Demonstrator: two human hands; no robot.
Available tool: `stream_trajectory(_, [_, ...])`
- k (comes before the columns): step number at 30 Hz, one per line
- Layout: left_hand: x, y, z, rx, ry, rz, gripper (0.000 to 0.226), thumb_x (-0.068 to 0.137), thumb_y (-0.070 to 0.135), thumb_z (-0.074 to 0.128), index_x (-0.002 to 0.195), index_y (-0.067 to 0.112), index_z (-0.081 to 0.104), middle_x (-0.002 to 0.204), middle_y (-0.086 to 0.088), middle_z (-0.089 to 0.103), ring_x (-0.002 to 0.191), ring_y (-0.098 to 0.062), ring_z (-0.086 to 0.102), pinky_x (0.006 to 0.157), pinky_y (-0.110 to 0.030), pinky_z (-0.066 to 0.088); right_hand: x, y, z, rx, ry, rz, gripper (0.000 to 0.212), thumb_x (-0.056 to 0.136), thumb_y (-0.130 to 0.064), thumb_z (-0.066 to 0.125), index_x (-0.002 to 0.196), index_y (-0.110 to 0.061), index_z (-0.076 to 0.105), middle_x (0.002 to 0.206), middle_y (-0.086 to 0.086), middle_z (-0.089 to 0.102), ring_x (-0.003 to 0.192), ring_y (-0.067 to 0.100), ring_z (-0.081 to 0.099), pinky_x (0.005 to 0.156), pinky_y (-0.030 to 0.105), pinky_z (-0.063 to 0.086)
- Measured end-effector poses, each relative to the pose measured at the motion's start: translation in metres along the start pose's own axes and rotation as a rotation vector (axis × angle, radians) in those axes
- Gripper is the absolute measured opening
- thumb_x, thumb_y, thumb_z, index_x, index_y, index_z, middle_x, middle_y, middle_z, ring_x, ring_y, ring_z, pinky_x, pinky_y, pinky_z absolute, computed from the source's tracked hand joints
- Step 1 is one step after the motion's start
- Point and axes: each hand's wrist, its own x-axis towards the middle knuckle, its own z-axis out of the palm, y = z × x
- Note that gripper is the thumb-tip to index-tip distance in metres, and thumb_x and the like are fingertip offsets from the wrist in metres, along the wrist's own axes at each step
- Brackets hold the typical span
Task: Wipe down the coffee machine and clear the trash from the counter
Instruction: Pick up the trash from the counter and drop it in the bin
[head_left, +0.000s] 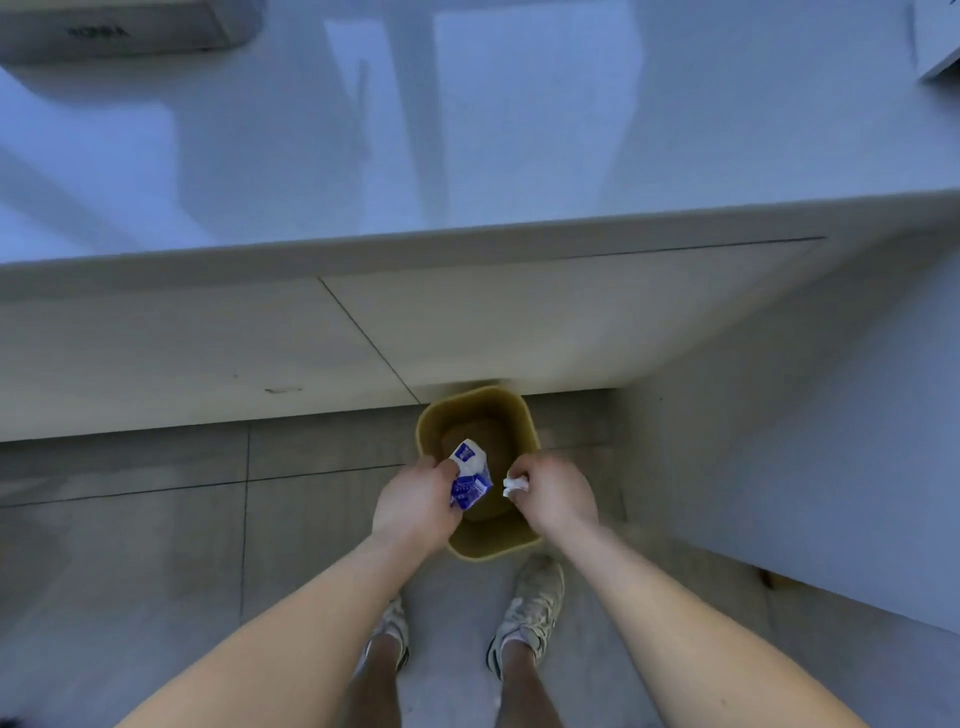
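A tan trash bin (478, 410) stands on the floor against the base of the counter, right in front of my feet. My left hand (415, 506) is over its left rim, shut on a crumpled blue and white wrapper (470, 478) that hangs above the bin's opening. My right hand (556, 496) is over the right rim, its fingers closed on a small wad of white tissue (515, 486). The inside of the bin looks dark and bare. The coffee machine is not in view.
The white countertop (467, 130) spans the upper half. A grey appliance (119, 31) sits at its far left corner and a white box (940, 41) at the far right edge. Cabinet fronts (208, 343) drop to a grey tiled floor (130, 545).
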Motion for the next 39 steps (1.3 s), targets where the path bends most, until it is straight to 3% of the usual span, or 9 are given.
stream_trajectory(3, [0.019,-0.005,0.031,0.035,-0.031,-0.011,0.034,0.088,0.033,0.066,0.121,0.026,0.057,0.105,0.002,0.059,0.084,-0.015,0.056,0.068,-0.03,0.053,0.015,0.015,0.03,-0.032,0.001,0.041,0.023,0.089,-0.02,0.066,0.11,-0.029,0.069,0.107,-0.003,0.064,0.096,0.018,0.061,0.079,0.033,0.057])
stream_trajectory(10, [0.053,-0.009,0.078,0.128,-0.016,0.021,0.049,0.09,0.034,0.068,0.133,0.028,0.046,0.124,-0.001,0.052,0.104,-0.019,0.057,0.084,-0.034,0.057,0.043,0.031,0.073,-0.03,-0.031,0.035,0.011,0.089,-0.034,0.066,0.099,-0.032,0.066,0.099,-0.006,0.067,0.081,0.014,0.065,0.073,0.03,0.059])
stream_trajectory(18, [0.054,-0.01,0.081,0.159,0.034,0.037,0.05,0.088,0.03,0.067,0.134,0.031,0.047,0.126,-0.001,0.051,0.109,-0.022,0.056,0.092,-0.039,0.052,0.046,0.041,0.077,-0.055,-0.061,0.008,0.035,0.085,-0.03,0.07,0.118,-0.032,0.059,0.118,-0.004,0.059,0.102,0.02,0.059,0.082,0.034,0.057])
stream_trajectory(28, [0.037,0.003,0.033,0.196,0.061,0.063,0.052,0.087,0.031,0.066,0.135,0.028,0.046,0.128,-0.005,0.051,0.111,-0.025,0.056,0.091,-0.041,0.052,0.03,0.021,0.037,-0.044,-0.011,-0.037,0.038,0.086,-0.031,0.068,0.122,-0.033,0.056,0.119,-0.006,0.057,0.104,0.02,0.058,0.079,0.038,0.059])
stream_trajectory(39, [-0.069,0.037,-0.088,0.191,0.188,0.108,0.043,0.089,0.036,0.062,0.13,0.03,0.05,0.126,-0.001,0.055,0.113,-0.023,0.056,0.094,-0.041,0.048,-0.062,-0.034,-0.078,-0.076,0.14,-0.155,0.035,0.084,-0.036,0.069,0.118,-0.034,0.058,0.114,-0.008,0.06,0.101,0.016,0.057,0.08,0.032,0.057])
